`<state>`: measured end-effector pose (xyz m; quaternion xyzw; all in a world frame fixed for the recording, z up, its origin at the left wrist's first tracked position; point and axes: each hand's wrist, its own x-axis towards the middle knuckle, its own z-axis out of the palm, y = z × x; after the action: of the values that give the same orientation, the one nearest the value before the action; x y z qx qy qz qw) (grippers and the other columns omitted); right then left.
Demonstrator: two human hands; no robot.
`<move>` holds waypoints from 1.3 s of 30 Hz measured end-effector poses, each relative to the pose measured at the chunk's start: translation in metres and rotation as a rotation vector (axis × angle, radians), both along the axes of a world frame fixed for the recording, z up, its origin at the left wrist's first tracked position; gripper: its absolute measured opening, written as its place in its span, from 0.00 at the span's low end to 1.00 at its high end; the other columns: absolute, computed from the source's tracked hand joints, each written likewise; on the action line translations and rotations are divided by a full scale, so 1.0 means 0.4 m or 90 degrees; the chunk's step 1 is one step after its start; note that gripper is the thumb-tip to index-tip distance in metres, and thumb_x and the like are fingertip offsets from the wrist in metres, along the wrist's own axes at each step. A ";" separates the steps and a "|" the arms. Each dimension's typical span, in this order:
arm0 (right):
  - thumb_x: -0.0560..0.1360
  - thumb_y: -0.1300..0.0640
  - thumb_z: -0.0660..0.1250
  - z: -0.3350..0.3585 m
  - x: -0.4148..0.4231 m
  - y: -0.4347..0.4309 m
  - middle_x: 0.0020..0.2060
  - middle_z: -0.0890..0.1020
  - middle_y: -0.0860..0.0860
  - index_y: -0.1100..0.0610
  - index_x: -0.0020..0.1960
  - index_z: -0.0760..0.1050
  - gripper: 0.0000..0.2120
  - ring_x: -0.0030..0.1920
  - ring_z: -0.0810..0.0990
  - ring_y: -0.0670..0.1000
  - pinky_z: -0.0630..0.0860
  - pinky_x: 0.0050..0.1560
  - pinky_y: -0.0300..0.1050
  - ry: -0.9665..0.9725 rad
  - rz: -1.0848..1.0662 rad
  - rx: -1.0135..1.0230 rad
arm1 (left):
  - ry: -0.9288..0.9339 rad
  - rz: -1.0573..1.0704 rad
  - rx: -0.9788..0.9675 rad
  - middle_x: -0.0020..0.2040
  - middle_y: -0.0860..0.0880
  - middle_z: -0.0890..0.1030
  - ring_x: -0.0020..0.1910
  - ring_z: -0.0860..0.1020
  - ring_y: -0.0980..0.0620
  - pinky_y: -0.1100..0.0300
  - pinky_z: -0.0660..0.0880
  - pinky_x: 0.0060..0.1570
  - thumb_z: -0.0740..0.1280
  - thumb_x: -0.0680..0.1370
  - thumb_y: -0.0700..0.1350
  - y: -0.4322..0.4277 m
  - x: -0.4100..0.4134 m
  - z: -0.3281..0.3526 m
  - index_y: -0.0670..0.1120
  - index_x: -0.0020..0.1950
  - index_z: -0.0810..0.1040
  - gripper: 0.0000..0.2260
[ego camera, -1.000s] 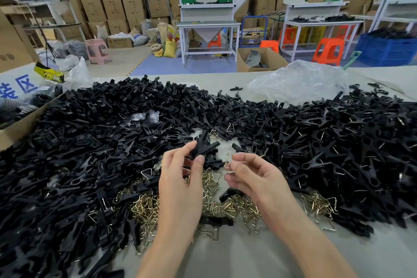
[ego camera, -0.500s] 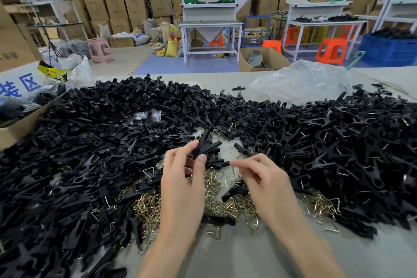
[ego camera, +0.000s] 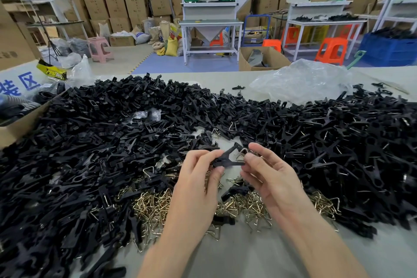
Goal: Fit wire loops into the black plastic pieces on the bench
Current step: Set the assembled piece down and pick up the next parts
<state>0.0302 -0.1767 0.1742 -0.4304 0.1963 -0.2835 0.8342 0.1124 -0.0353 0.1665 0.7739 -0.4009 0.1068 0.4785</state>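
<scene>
Bench [ego camera: 237,255] of pale grey carries a wide heap [ego camera: 90,153] of black plastic pieces that runs from the left edge, round the far side, to the right edge. A smaller pile of brass-coloured wire loops [ego camera: 153,205] lies near the front, partly hidden under both wrists. Above a small bare patch in the middle, the left hand [ego camera: 196,187] pinches one black piece [ego camera: 228,159] between thumb and curled fingers, holding it clear of the heap with its forked end pointing right and away. The right hand [ego camera: 277,183] pinches a single triangular loop [ego camera: 242,153] between thumb and forefinger, its other fingers loosely bent below. The loop sits between the two prongs of the piece and touches it; whether it is seated in the plastic cannot be told. A crumpled clear bag [ego camera: 304,81] lies on the far right of the bench, just behind the heap. A cardboard box [ego camera: 20,124] stands at the left edge, touching the heap, with dark ribbed things inside that are too blurred to name. Beyond the bench, on the floor, are an open carton [ego camera: 264,58], a white worktable [ego camera: 211,22], orange stools [ego camera: 331,51], a pink stool [ego camera: 100,48], a blue crate [ego camera: 388,49] and stacked brown cartons [ego camera: 117,0] along the back wall.
</scene>
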 end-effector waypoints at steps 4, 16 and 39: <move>0.63 0.61 0.77 -0.003 0.003 0.004 0.38 0.84 0.52 0.55 0.49 0.86 0.14 0.38 0.85 0.47 0.83 0.41 0.39 -0.016 -0.014 0.001 | -0.021 -0.011 -0.010 0.57 0.62 0.71 0.59 0.73 0.67 0.80 0.67 0.54 0.65 0.82 0.44 0.001 -0.002 0.002 0.52 0.65 0.76 0.12; 0.63 0.61 0.76 0.005 -0.001 0.011 0.37 0.83 0.52 0.56 0.48 0.85 0.14 0.39 0.84 0.49 0.83 0.43 0.39 0.016 0.010 -0.025 | -0.031 -0.005 0.009 0.57 0.63 0.70 0.58 0.72 0.67 0.80 0.65 0.54 0.66 0.82 0.43 0.004 0.007 -0.005 0.53 0.65 0.76 0.13; 0.71 0.57 0.76 0.009 -0.019 0.035 0.55 0.84 0.56 0.49 0.68 0.78 0.26 0.57 0.83 0.56 0.80 0.58 0.51 -0.047 0.383 -0.041 | 0.007 -0.131 -0.004 0.57 0.66 0.74 0.64 0.71 0.58 0.75 0.66 0.60 0.64 0.76 0.36 0.004 -0.012 -0.002 0.64 0.60 0.77 0.23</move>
<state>0.0228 -0.1626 0.1776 -0.4850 0.0206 -0.0455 0.8731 0.1077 -0.0337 0.1655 0.7277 -0.4750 0.0542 0.4918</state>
